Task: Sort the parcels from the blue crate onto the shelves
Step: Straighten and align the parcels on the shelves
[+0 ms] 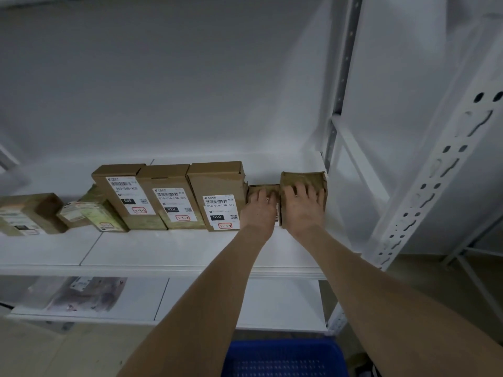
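Two small taped brown parcels stand at the right end of a row on the white shelf [168,248]. My left hand [258,208] lies flat on the front of the lower small parcel [262,188]. My right hand [303,206] presses with spread fingers on the taller small parcel [302,179] beside it. To the left stand three upright cardboard boxes [217,197] with white shipping labels. The blue crate [283,357] is on the floor below my arms; I cannot see any parcels in the part that shows.
More taped parcels [89,213] lie at the left end of the row. A flat plastic mailer [87,293] lies on the lower shelf. A white perforated upright post [435,180] stands on the right, close to my right arm.
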{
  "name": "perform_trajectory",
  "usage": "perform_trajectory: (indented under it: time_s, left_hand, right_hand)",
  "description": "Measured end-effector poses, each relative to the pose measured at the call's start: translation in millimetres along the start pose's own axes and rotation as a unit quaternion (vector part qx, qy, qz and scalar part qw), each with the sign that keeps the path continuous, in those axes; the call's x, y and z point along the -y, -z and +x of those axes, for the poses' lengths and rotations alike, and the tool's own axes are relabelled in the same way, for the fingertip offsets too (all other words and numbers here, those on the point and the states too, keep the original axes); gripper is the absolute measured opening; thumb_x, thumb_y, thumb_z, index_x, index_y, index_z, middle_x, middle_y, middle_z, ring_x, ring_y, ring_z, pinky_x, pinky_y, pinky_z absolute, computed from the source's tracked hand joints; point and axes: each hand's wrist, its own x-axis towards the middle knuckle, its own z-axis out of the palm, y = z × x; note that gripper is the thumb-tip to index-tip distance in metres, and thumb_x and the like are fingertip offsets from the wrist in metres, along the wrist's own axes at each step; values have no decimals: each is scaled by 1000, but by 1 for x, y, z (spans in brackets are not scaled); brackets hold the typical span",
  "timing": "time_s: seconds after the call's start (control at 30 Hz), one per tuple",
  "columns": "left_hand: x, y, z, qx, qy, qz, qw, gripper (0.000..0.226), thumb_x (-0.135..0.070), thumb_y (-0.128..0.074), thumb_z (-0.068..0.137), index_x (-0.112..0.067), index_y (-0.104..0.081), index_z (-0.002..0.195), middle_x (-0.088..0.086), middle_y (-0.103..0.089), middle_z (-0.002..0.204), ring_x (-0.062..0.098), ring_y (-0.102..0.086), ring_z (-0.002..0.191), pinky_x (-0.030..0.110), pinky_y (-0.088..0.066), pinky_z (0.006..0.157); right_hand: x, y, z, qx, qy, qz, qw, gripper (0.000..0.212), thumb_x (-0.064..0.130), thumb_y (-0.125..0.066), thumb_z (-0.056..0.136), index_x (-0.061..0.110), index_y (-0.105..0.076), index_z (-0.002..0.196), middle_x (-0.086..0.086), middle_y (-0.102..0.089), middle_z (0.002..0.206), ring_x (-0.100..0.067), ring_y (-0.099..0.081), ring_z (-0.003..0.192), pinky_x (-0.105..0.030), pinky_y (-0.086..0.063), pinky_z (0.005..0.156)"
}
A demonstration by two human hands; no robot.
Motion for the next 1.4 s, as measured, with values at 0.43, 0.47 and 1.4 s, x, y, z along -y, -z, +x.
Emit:
perform_trajectory:
  time_s: [0.43, 0.47, 1.4]
  left_hand:
    - [21, 18, -54, 16, 45, -13, 999, 65, -5, -55, 86, -12, -26, 144, 9, -28, 145, 26, -41, 126, 38, -48, 89]
    - [28, 20, -65, 15, 53, -6, 998, 64, -5, -54, 86, -11, -27, 143, 9, -29, 144, 25, -41, 125, 38, -48, 88]
    - [378, 49, -193, 69, 78, 9, 995, 54, -8, -49, 89, -12, -33, 141, 8, -32, 144, 25, -37, 130, 38, -46, 91]
  right_hand:
    - [23, 16, -34, 61, 16, -8, 998, 88, 5, -57, 84, 23, -4, 151, -8, 9, 160, -35, 13, 146, -55, 5, 117]
    - [31, 17, -39, 62, 18, 2, 998, 88, 5, -58, 84, 23, -5, 151, -9, 8, 159, -35, 12, 146, -54, 4, 117]
    - [373, -18, -102, 46, 23, 7, 999, 60, 16, -58, 86, 18, -34, 141, -9, -27, 146, -30, -22, 135, -37, -24, 111]
